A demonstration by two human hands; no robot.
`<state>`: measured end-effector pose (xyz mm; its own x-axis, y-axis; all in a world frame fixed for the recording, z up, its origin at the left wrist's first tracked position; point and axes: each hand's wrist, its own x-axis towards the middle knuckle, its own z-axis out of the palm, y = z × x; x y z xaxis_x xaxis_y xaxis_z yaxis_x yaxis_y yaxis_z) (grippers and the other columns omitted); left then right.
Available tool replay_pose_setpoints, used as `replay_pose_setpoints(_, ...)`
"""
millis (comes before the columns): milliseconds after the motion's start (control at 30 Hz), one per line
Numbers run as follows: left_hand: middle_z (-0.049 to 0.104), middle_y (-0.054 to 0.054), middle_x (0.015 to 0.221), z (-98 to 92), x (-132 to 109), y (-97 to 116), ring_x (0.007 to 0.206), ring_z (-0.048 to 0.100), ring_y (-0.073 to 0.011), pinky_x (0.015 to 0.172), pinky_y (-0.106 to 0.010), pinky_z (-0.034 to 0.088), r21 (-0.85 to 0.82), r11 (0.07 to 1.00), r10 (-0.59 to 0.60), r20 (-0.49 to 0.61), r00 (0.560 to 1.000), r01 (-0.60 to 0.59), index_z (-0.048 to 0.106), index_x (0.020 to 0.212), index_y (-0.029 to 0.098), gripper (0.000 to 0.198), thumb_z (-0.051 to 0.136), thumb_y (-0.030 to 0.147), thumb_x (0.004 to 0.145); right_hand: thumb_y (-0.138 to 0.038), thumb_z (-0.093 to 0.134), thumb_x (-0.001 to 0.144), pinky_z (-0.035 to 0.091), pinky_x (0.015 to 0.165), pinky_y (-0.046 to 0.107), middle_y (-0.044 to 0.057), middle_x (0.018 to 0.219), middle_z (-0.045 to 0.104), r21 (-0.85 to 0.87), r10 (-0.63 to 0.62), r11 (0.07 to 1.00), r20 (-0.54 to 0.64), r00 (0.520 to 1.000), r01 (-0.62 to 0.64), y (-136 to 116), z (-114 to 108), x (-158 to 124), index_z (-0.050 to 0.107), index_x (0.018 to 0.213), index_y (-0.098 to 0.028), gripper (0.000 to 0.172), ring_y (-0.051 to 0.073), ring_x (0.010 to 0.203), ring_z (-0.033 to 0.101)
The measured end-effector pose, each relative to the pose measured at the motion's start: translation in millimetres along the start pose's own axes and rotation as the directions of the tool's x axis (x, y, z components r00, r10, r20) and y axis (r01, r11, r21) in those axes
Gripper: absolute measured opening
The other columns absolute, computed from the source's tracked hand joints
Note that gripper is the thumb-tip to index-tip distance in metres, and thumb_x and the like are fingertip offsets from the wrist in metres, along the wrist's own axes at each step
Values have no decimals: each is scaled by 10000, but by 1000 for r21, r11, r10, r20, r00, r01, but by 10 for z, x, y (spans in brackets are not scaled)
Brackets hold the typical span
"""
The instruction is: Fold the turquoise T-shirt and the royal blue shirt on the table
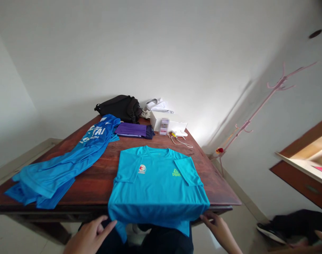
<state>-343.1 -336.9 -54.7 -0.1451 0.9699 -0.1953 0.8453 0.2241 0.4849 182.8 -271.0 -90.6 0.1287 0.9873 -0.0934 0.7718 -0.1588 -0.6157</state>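
Got this teal PEAK T-shirt (155,183) lying on a dark wooden worktop (97,180), sleeves folded in, front hanging over the near edge. My left hand (90,238) is just beside the hem, grip spread, and my right hand (219,229) is by the other corner, grip loose, neither one pinching anything. Further along sit a bunched blue jersey (62,169), folded purple cloth (131,129), a white box (163,121) and a black bag (118,107), contents can't tell.

The person wears dark clothing (163,245); left hand (89,237) and right hand (217,226) are bare.
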Motion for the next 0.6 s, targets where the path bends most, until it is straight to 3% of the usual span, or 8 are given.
replay_pose_setpoints(133,720,-61,824,96,39,193,863,714,-249,754,-295,492,-22,999,43,35,998,-42,680,950,234,425,374,528,927,-744,543,728,487,629,347,51,615,671,46,-64,997,-5,998,64,-60,152,37,644,607,-208,559,294,666,652)
replay_pose_setpoints(233,690,-36,728,96,60,211,771,702,-219,689,-257,458,-33,995,97,5,995,-96,626,790,238,408,348,479,967,-740,568,750,508,707,376,60,713,705,186,-130,975,36,991,121,-187,150,-27,674,671,-204,552,311,745,657)
replay_pose_setpoints(367,637,-11,675,-34,5,292,677,648,-191,640,-253,400,-15,987,161,-13,987,-161,562,740,231,414,338,475,990,-670,615,812,514,705,357,58,748,690,402,-215,905,156,964,137,-485,-22,-223,685,741,-180,500,275,751,638)
replay_pose_setpoints(467,635,-4,689,-192,-104,612,673,621,-175,641,-248,392,-83,955,291,57,955,-286,568,752,228,423,369,506,1000,-630,639,840,535,736,343,51,815,693,581,-201,814,252,947,18,-816,-175,-344,691,874,-176,458,242,788,645)
replay_pose_setpoints(600,702,12,802,-271,-229,1312,759,649,-163,694,-233,415,-265,859,494,205,845,-438,645,855,243,239,542,436,952,-592,693,832,549,650,305,20,769,686,760,-115,632,284,952,-150,-1330,-221,-340,656,928,-193,413,189,681,652)
